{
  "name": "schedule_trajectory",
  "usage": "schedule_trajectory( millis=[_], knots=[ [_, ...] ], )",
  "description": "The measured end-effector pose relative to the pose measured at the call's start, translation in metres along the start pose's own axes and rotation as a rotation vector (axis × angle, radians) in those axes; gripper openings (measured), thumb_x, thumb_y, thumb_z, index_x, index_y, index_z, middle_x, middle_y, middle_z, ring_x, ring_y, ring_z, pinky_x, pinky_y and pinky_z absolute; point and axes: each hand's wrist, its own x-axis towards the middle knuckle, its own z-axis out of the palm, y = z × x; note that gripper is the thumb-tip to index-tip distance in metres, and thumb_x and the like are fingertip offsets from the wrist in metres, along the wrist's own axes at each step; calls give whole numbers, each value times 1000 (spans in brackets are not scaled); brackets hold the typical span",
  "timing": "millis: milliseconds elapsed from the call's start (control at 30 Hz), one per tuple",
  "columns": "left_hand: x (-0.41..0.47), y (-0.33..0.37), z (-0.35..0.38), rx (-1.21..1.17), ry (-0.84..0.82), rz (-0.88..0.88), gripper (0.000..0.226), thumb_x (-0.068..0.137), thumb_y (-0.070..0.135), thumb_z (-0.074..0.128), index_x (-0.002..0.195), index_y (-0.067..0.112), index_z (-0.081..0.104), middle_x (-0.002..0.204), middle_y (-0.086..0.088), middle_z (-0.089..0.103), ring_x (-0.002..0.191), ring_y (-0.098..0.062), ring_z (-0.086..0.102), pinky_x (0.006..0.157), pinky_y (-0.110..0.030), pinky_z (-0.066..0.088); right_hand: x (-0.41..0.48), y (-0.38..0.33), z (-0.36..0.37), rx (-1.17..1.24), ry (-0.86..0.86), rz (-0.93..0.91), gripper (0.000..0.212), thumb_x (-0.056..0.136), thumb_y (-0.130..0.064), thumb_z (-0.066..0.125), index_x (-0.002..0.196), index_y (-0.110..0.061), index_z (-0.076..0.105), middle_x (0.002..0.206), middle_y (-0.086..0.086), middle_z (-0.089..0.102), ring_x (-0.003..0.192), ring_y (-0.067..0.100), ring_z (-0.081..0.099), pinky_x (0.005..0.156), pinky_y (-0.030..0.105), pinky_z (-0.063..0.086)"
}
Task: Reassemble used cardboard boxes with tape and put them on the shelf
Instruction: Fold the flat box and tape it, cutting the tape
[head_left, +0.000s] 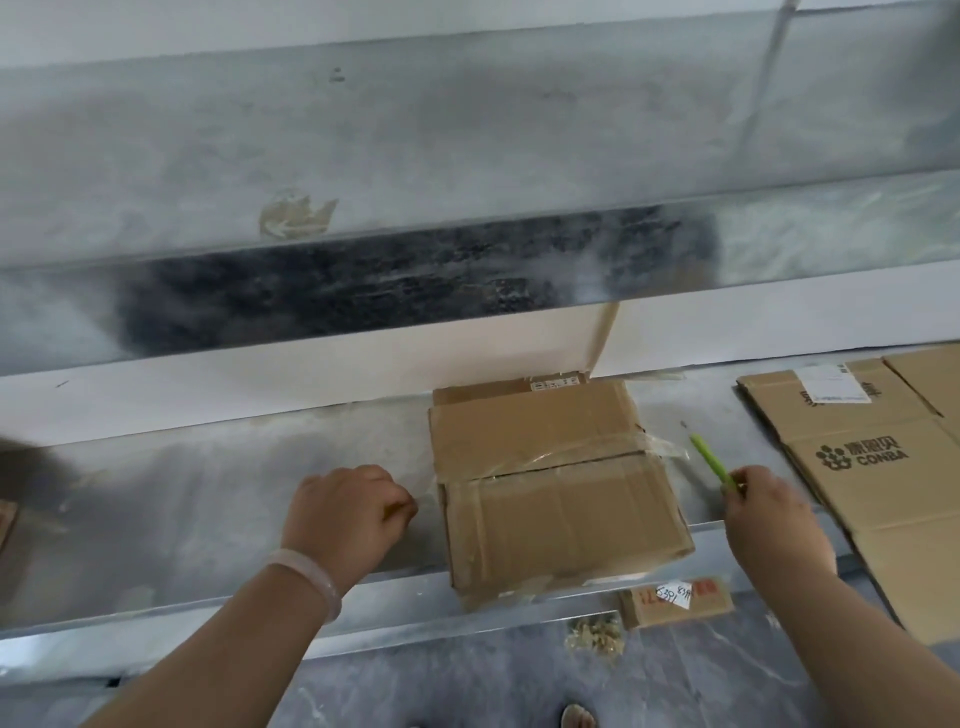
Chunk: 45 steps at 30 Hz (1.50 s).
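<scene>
The box (561, 499) sat on the metal shelf (208, 493), its near edge just over the shelf's front lip, top flaps folded shut and meeting along a seam across the middle. A strip of clear tape (582, 457) lay over that seam, wrinkled, with loose ends past both side edges of the box.

The left hand (345, 512) was just beside the box's left edge, fingers curled in toward the thumb. It seemed to pinch the tape's left end, though the clear film was too faint there to be sure. The right hand (769, 519) was near the box's right side, fingers clamped round the lower end of a slim green tool (711, 462) whose tip pointed toward the tape's loose right end.

By my reading, the step in hand was sealing the top seam: the strip was laid but not pressed flat, and its ends were not yet trimmed or folded down.

The next move would call for holding the left end taut and bringing the tool's tip to the right end to cut it. After that, both ends would need smoothing down the box's sides. A slack strip would likely crease further.

More flat cardboard (857, 483) lay on the shelf to the right, not yet rebuilt.
</scene>
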Motion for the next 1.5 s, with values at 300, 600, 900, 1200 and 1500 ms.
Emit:
schedule_trajectory(
  millis=[300, 600, 900, 1200, 1500],
  knots=[
    [0, -9, 1, -48, 16, 70, 29, 94, 48, 50, 88, 35, 75, 85, 15, 65, 73, -8, 59, 64, -27, 48, -154, -96, -28, 682, -192, -92, 26, 99, -22, 50, 77, -21, 64, 57, 3, 54, 51, 20, 48, 51, 34, 39],
    [-2, -20, 2, -119, 67, 127, 24, 88, 47, 59, 82, 32, 77, 79, 12, 65, 68, -11, 60, 56, -25, 46, -217, -163, 15, 362, -200, -309, 44, 96, -25, 53, 131, -51, 44, 92, -21, 52, 77, 2, 56, 69, 26, 52],
    [-2, -22, 2, -129, 8, 159, 31, 94, 51, 48, 95, 33, 73, 92, 10, 63, 82, -15, 59, 70, -29, 48, -227, -200, 48, 81, -233, -323, 73, 100, -12, 42, 155, -44, 6, 120, -12, 42, 86, 14, 58, 71, 26, 48],
    [3, -24, 5, -128, 13, 163, 34, 94, 48, 45, 90, 31, 74, 87, 9, 63, 75, -13, 58, 66, -32, 51, -227, -219, 50, -98, -323, -244, 87, 97, -2, 42, 154, -37, -12, 107, -5, 26, 77, 15, 50, 73, 25, 47],
    [6, -25, 4, -152, -1, 166, 34, 93, 49, 46, 82, 29, 72, 81, 9, 60, 72, -13, 56, 64, -31, 50, -217, -237, 43, -224, -374, -238, 85, 97, -1, 44, 157, -32, -8, 123, 4, 41, 81, 18, 47, 70, 27, 40]
  ],
)
